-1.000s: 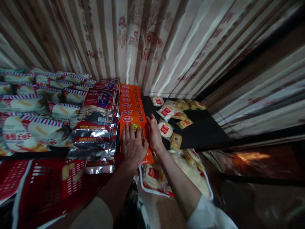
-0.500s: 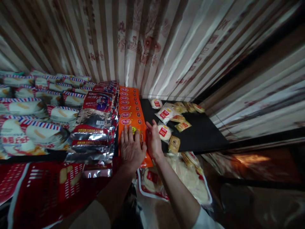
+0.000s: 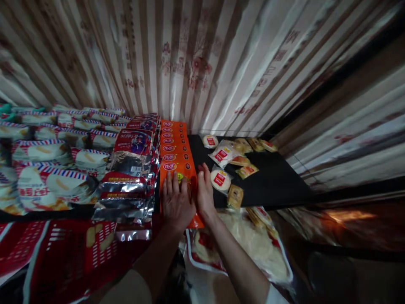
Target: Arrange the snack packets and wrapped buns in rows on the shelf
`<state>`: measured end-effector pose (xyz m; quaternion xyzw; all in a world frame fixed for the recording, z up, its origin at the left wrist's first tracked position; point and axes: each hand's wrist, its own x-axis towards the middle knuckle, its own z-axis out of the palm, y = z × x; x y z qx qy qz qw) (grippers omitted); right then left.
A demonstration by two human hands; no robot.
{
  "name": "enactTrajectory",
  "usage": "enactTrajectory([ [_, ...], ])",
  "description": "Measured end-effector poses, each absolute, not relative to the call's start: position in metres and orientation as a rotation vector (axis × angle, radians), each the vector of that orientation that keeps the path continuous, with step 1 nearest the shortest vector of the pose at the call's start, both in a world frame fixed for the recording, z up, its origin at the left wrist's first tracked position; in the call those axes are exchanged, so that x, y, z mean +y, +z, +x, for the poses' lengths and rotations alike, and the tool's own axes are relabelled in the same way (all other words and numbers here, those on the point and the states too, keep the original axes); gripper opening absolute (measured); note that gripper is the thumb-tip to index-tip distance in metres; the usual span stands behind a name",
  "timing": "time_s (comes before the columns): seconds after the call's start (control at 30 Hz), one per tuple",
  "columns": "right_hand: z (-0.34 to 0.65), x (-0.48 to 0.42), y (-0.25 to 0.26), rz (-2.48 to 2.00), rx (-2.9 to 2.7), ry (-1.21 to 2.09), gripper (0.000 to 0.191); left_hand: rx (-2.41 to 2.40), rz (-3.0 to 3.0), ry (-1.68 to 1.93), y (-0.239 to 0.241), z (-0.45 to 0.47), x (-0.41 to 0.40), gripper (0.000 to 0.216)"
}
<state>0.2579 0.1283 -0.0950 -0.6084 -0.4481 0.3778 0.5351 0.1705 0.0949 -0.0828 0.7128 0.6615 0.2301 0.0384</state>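
Orange snack packets (image 3: 173, 150) lie overlapped in a row running back over the black shelf (image 3: 275, 177). My left hand (image 3: 177, 202) rests flat on the nearest packet, fingers stretched toward the back. Along the right edge of that row my right hand (image 3: 205, 192) stands on its side, its fingers extended and its palm facing the packets. Just right of it lie a round wrapped pastry (image 3: 220, 180) and a small yellow wrapped biscuit (image 3: 235, 196). Dark foil packets (image 3: 134, 147) overlap in a row left of the orange ones.
Several white bread bags (image 3: 53, 185) fill the shelf's left part. Small wrapped snacks (image 3: 248, 170) lie scattered on the right. Below the edge are a white-rimmed tray (image 3: 289, 270) of wrapped pastries and red bags (image 3: 69, 257). A striped curtain (image 3: 202, 67) hangs behind.
The whole view has shifted, so the shelf and packets appear slightly lower and farther right. Both hands stay at the orange packets in nearly the same pose.
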Motion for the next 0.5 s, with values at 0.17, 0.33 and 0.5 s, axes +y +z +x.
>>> enactTrajectory([
  [0.17, 0.257, 0.150, -0.076, -1.642, -1.543, 0.714, 0.065, 2.000, 2.210, 0.666, -0.083, 0.170, 0.095, 0.057],
  [0.33, 0.245, 0.200, -0.066, -1.739, -1.943, 0.408, 0.065, 2.037, 2.186, 0.695, -0.082, 0.172, 0.095, 0.047],
  [0.5, 0.230, 0.219, -0.068, -1.933, -2.190, 0.440, 0.065, 2.001, 2.153, 0.729, -0.084, 0.170, 0.097, 0.047],
])
